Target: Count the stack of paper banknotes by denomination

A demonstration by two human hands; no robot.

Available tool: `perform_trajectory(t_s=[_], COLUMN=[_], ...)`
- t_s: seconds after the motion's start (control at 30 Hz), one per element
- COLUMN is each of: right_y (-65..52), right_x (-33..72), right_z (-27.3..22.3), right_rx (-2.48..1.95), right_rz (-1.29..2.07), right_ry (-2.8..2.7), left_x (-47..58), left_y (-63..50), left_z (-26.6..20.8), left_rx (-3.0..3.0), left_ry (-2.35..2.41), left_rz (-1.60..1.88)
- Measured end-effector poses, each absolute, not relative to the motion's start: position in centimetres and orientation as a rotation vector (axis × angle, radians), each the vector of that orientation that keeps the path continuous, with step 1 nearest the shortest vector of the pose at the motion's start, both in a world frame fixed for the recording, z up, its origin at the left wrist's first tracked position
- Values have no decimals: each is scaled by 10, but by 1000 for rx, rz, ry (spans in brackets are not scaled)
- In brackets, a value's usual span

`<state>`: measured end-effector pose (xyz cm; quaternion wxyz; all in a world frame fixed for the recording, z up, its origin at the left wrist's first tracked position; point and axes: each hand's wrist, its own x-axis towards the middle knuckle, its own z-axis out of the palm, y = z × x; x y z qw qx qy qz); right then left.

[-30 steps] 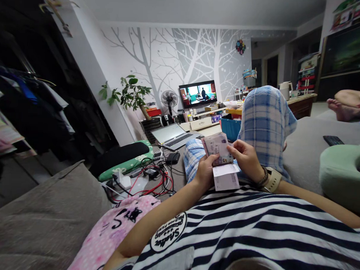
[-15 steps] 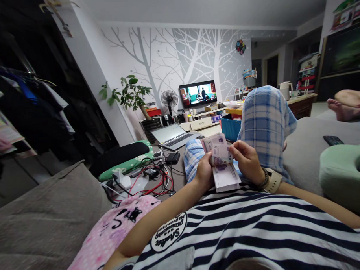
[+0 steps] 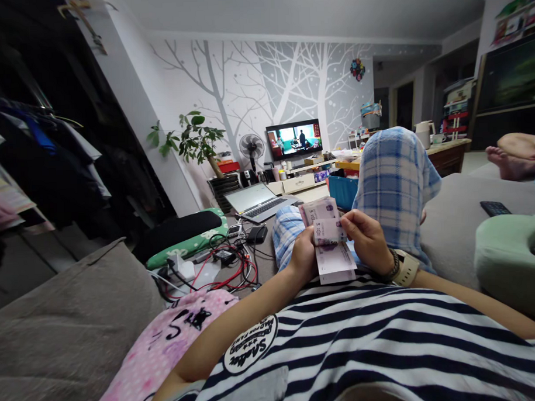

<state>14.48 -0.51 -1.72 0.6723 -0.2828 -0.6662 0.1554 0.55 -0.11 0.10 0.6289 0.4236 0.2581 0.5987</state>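
Several purplish banknotes [image 3: 335, 258] are held over my lap, marked with a 5 on the upper ones. My left hand [image 3: 303, 249] is closed around the left side of the stack, its thumb lying over the notes. With thumb and forefinger, my right hand [image 3: 365, 238] pinches the right edge of a bent upper note. Lower notes extend down toward my striped shirt [image 3: 368, 331]. The far part of the stack rests near my plaid trousers [image 3: 387, 179]. A bracelet and a pale watch [image 3: 407, 269] are on my right wrist.
An open laptop [image 3: 261, 203] lies beyond my left hand, with tangled cables [image 3: 235, 272] nearer. A remote control [image 3: 495, 208] and a green neck pillow [image 3: 506, 245] are on the sofa to the right. Another person's bare foot [image 3: 503, 160] shows at far right.
The upper note between my hands has shifted and bent slightly differently, and the lower notes have moved up a little. Both hands keep almost the same place.
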Motion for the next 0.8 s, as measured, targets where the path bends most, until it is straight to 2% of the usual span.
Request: perform_trajectory(t_s=[0.5, 0.8], right_y=[-7, -14], right_x=[145, 154], right_z=[-15, -6], right_rx=[-626, -484], right_rz=[347, 529], right_ry=[-1524, -1766], left_x=[5, 8], left_y=[-12, 2], left_z=[10, 2], left_rx=[1022, 860], left_ry=[613, 546], left_rz=[1397, 1378])
